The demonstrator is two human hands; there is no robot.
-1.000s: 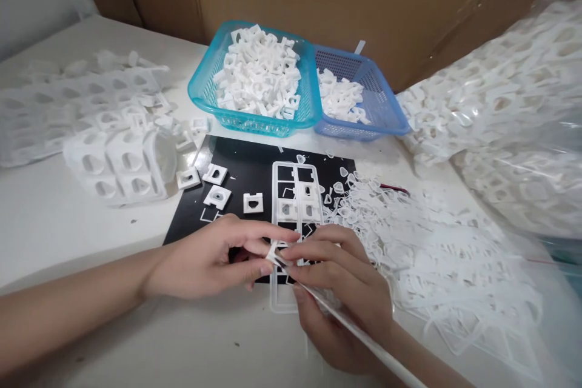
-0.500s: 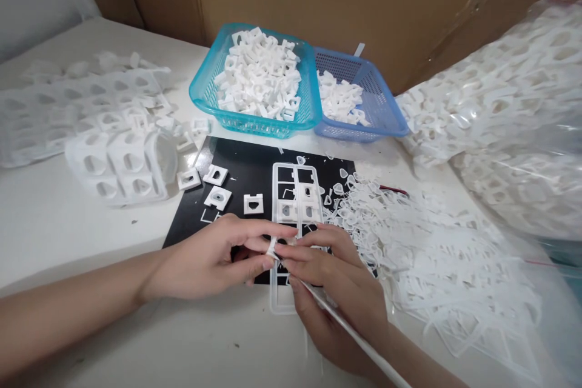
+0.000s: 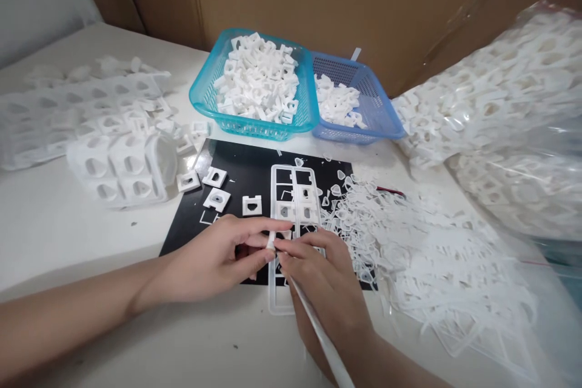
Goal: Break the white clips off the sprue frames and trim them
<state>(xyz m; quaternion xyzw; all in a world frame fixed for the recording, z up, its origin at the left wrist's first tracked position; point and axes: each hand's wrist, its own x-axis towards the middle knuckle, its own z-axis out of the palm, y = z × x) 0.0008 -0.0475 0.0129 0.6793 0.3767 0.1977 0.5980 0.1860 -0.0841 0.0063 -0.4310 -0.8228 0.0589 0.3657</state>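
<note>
Between the thumb and fingers of my left hand (image 3: 222, 254) is a small white plastic piece (image 3: 271, 240), partly covered by fingertips. My right hand (image 3: 325, 276) is closed around a slim, pale, pen-like tool (image 3: 322, 336); its tip is hidden at the piece, so its exact kind cannot be made out. The fingers of both hands almost meet there. Under them lies a white plastic frame (image 3: 273, 185) with several square pieces still set in its openings. Loose square pieces with holes, such as one white piece (image 3: 251, 205), rest on the black mat (image 3: 240, 160) left of the frame.
A teal basket (image 3: 207, 106) heaped with white pieces stands behind the mat, beside a blue basket (image 3: 384, 115) holding fewer. White sheets of moulded pieces (image 3: 118, 170) are piled at left. Plastic scraps (image 3: 431, 267) spread at right, below a bulging clear bag (image 3: 500, 115).
The tool in my right hand has swung to a steeper angle, and that hand has turned slightly leftward. My left hand keeps its hold on the white piece. The view has shifted slightly.
</note>
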